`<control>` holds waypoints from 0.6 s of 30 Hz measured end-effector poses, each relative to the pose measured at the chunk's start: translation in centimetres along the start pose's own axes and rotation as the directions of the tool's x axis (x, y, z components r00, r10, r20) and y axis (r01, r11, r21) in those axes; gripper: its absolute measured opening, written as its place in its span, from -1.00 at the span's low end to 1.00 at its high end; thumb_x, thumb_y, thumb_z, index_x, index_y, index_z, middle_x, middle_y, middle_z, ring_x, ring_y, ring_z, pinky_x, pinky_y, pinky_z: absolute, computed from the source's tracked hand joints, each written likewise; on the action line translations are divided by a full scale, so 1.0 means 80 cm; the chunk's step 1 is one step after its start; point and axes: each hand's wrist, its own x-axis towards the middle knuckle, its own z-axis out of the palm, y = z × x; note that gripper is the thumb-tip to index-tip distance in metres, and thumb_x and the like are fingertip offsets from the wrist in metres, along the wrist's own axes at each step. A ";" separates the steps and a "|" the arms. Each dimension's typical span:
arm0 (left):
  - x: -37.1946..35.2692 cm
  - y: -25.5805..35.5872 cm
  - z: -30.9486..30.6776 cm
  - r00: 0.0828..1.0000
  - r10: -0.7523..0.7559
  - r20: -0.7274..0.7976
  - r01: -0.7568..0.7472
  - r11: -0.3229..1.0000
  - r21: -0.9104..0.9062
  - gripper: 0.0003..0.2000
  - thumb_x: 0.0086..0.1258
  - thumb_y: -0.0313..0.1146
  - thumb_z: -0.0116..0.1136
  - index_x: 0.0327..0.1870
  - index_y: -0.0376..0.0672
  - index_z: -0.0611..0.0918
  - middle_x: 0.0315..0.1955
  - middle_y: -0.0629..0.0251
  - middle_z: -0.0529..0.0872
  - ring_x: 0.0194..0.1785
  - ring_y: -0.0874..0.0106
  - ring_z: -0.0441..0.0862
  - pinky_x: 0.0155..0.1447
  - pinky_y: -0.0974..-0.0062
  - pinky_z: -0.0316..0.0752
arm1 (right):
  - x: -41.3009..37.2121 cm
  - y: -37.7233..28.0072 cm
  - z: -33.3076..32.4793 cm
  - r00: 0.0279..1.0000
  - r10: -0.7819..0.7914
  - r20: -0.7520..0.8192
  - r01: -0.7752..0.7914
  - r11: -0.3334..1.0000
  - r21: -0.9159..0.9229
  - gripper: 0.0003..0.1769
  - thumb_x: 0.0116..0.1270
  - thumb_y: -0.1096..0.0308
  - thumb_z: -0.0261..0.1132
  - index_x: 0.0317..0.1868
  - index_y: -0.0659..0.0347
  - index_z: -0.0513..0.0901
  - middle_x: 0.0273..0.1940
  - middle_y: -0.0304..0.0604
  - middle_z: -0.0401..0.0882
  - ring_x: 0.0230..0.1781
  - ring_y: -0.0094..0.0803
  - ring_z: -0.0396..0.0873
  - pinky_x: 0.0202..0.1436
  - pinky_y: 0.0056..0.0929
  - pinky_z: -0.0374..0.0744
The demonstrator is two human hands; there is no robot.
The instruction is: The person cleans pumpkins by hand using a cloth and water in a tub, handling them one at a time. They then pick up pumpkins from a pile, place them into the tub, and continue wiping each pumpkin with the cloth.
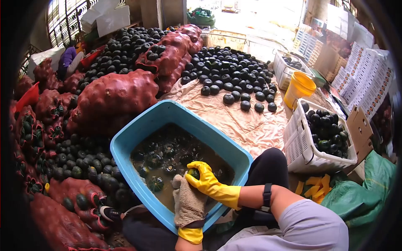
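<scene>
In a yellow rubber glove, my right hand (213, 185) is closed around a small green pumpkin (194, 172), mostly hidden by the fingers. My left hand (189, 203) wears a tan cloth mitt over a yellow glove and rests against the pumpkin's near side; its fingers are hidden inside the mitt. Both hands are above a blue plastic tub (124, 133) of murky brown water. Several dark green pumpkins lie in the water, one striped pumpkin (156, 183) showing plainly left of the mitt.
Red mesh sacks (113, 94) and loose dark pumpkins (88, 163) crowd the left. More pumpkins (230, 71) lie on a pale cloth (217, 109) beyond the tub. On the right stand a white crate (295, 154) holding pumpkins, a yellow bucket (299, 85) and a green sack (356, 198).
</scene>
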 end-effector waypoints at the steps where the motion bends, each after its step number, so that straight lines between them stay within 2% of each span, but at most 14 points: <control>1: 0.004 0.003 -0.007 0.997 0.008 0.080 -0.010 1.000 0.018 -0.62 0.75 -0.01 -0.03 0.25 -0.11 0.62 0.17 0.17 0.73 0.25 0.23 0.66 0.42 0.15 0.53 | -0.009 -0.006 -0.005 0.978 -0.193 0.076 0.185 0.978 0.092 -0.50 0.35 0.28 0.58 0.25 0.12 0.66 0.23 -0.03 0.66 0.32 -0.02 0.58 0.48 -0.13 0.46; 2: 0.005 0.003 -0.008 0.988 0.017 0.154 -0.021 1.000 0.024 -0.59 0.78 0.01 -0.06 0.30 -0.10 0.61 0.19 0.18 0.73 0.25 0.21 0.66 0.42 0.13 0.54 | -0.021 -0.036 -0.020 0.924 -0.324 0.202 0.278 0.934 0.225 -0.53 0.42 0.26 0.54 0.27 0.13 0.66 0.25 -0.02 0.65 0.34 -0.05 0.58 0.50 -0.11 0.45; 4: 0.002 0.007 -0.002 1.000 0.025 -0.005 -0.026 0.996 -0.089 -0.53 0.83 0.05 -0.19 0.38 -0.08 0.58 0.21 0.19 0.72 0.24 0.22 0.66 0.46 0.10 0.50 | -0.017 -0.048 -0.044 0.836 -0.289 0.467 0.150 0.938 0.313 -0.57 0.51 0.26 0.47 0.32 0.14 0.66 0.27 -0.01 0.65 0.36 -0.07 0.58 0.52 -0.13 0.44; 5: 0.003 0.012 0.009 0.996 0.025 -0.084 -0.037 0.989 -0.143 -0.51 0.85 0.07 -0.25 0.42 -0.07 0.57 0.21 0.20 0.71 0.24 0.23 0.65 0.48 0.08 0.48 | -0.004 -0.054 -0.052 0.844 -0.058 0.534 -0.144 0.933 0.329 -0.55 0.56 0.28 0.41 0.38 0.16 0.64 0.26 0.04 0.68 0.36 -0.06 0.60 0.51 -0.16 0.47; 6: -0.022 0.015 0.057 0.984 -0.005 -0.176 -0.002 0.999 -0.044 -0.49 0.84 0.09 -0.25 0.42 -0.09 0.56 0.20 0.18 0.72 0.25 0.31 0.66 0.45 0.21 0.50 | 0.015 -0.016 -0.025 0.876 -0.111 0.470 0.003 0.974 0.224 -0.55 0.57 0.27 0.38 0.39 0.19 0.64 0.22 0.12 0.71 0.33 0.00 0.64 0.47 -0.16 0.53; 8: 0.020 0.013 -0.055 0.996 -0.003 0.084 -0.013 0.982 0.191 -0.52 0.85 0.05 -0.23 0.32 -0.13 0.61 0.16 0.22 0.74 0.24 0.34 0.69 0.37 0.32 0.54 | -0.023 -0.024 0.007 0.934 -0.323 0.149 0.331 0.943 -0.030 -0.57 0.55 0.30 0.36 0.35 0.23 0.66 0.21 0.17 0.73 0.27 0.07 0.67 0.43 -0.09 0.56; 9: 0.008 0.025 -0.044 0.981 0.104 0.164 -0.177 0.821 0.543 -0.62 0.80 -0.05 -0.09 0.25 -0.14 0.62 0.09 0.24 0.75 0.17 0.34 0.71 0.31 0.35 0.57 | -0.039 -0.059 0.003 0.954 -0.277 0.117 0.277 0.961 0.011 -0.59 0.53 0.35 0.35 0.32 0.25 0.68 0.22 0.16 0.72 0.27 0.12 0.66 0.42 -0.07 0.56; 10: -0.004 0.036 -0.033 0.947 0.210 0.242 -0.310 0.407 0.859 -0.72 0.75 -0.16 0.04 0.18 -0.14 0.63 0.02 0.26 0.76 0.10 0.35 0.73 0.24 0.38 0.61 | -0.045 -0.059 -0.001 0.924 -0.346 0.162 0.346 0.938 0.030 -0.54 0.49 0.37 0.37 0.35 0.24 0.66 0.19 0.14 0.73 0.22 0.13 0.68 0.39 -0.06 0.58; 11: -0.016 0.048 -0.022 0.897 0.311 0.315 -0.330 -0.004 0.944 -0.81 0.69 -0.26 0.17 0.11 -0.15 0.64 -0.05 0.28 0.76 0.03 0.35 0.76 0.18 0.40 0.64 | -0.040 -0.060 -0.016 0.892 -0.371 0.258 0.361 0.928 0.086 -0.54 0.51 0.38 0.36 0.38 0.23 0.64 0.19 0.09 0.73 0.18 0.04 0.70 0.36 -0.11 0.60; 12: -0.027 0.044 -0.005 0.842 0.345 0.414 -0.405 -0.103 0.908 -0.82 0.66 -0.30 0.20 0.12 -0.14 0.64 -0.07 0.27 0.76 0.04 0.34 0.75 0.20 0.40 0.63 | -0.032 -0.066 -0.028 0.848 -0.396 0.352 0.368 0.918 0.145 -0.53 0.53 0.40 0.34 0.40 0.22 0.62 0.18 0.03 0.74 0.13 -0.05 0.72 0.33 -0.16 0.61; 13: -0.038 0.040 0.013 0.776 0.374 0.508 -0.464 -0.206 0.861 -0.82 0.63 -0.34 0.23 0.14 -0.12 0.63 -0.09 0.26 0.75 0.05 0.33 0.74 0.22 0.39 0.63 | -0.032 -0.090 -0.033 0.809 0.151 0.567 -0.467 0.751 0.467 -0.63 0.60 0.40 0.30 0.35 0.24 0.64 0.14 -0.14 0.75 0.14 -0.33 0.67 0.32 -0.35 0.58; 14: -0.037 0.031 0.008 0.845 0.414 0.338 -0.419 0.121 0.900 -0.81 0.61 -0.36 0.23 0.15 -0.12 0.63 -0.04 0.24 0.74 0.09 0.34 0.73 0.25 0.38 0.62 | -0.028 -0.075 -0.023 0.853 0.151 0.500 -0.494 0.545 0.678 -0.60 0.67 0.41 0.24 0.43 0.22 0.57 0.19 -0.23 0.70 0.22 -0.51 0.58 0.35 -0.46 0.54; 16: -0.034 0.012 -0.002 0.893 0.449 -0.039 -0.347 0.739 0.577 -0.77 0.58 -0.41 0.24 0.18 -0.12 0.62 0.05 0.21 0.72 0.17 0.35 0.69 0.31 0.36 0.60 | -0.032 -0.048 0.000 0.912 0.268 0.312 -0.402 0.425 0.811 -0.47 0.67 0.37 0.27 0.56 0.19 0.44 0.38 -0.14 0.60 0.35 -0.45 0.54 0.45 -0.40 0.52; 18: -0.033 0.014 0.006 0.651 0.723 0.231 -0.438 0.108 0.893 -0.76 0.61 -0.33 0.20 0.20 -0.14 0.63 0.06 0.26 0.72 0.17 0.41 0.68 0.33 0.40 0.58 | -0.029 -0.017 0.003 0.963 0.058 0.262 -0.184 0.852 0.490 -0.37 0.60 0.29 0.35 0.58 0.22 0.42 0.43 0.00 0.57 0.40 -0.24 0.56 0.53 -0.29 0.49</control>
